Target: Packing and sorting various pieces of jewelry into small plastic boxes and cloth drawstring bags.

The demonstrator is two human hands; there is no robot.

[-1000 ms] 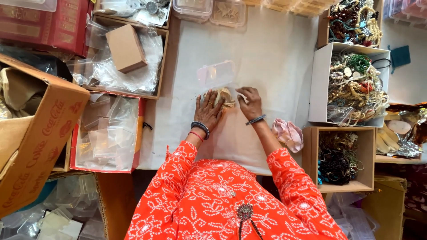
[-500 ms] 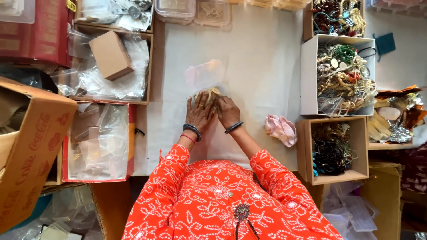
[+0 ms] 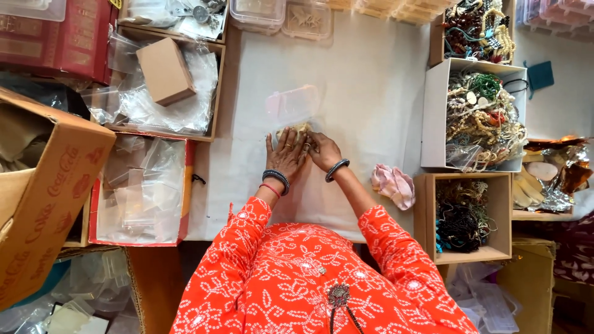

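My left hand (image 3: 286,154) lies flat on the white table cover (image 3: 371,93), fingers spread, pressing down a small clear packet with a gold-coloured piece (image 3: 297,130) inside. My right hand (image 3: 325,151) is right beside it, fingers curled onto the same packet's right side. Both wrists wear dark bangles, and the sleeves are orange with a white pattern. Just beyond the hands lies a clear plastic box (image 3: 292,102).
A pink cloth bundle (image 3: 394,185) lies to the right. White and wooden boxes of beaded jewellery (image 3: 486,117) stand at the right. At the left are trays of clear plastic bags (image 3: 139,198), a small brown carton (image 3: 164,71) and a large cardboard box (image 3: 43,185).
My hands have drawn closer together over the packet, and the left palm now lies flat on it. The view has shifted slightly.
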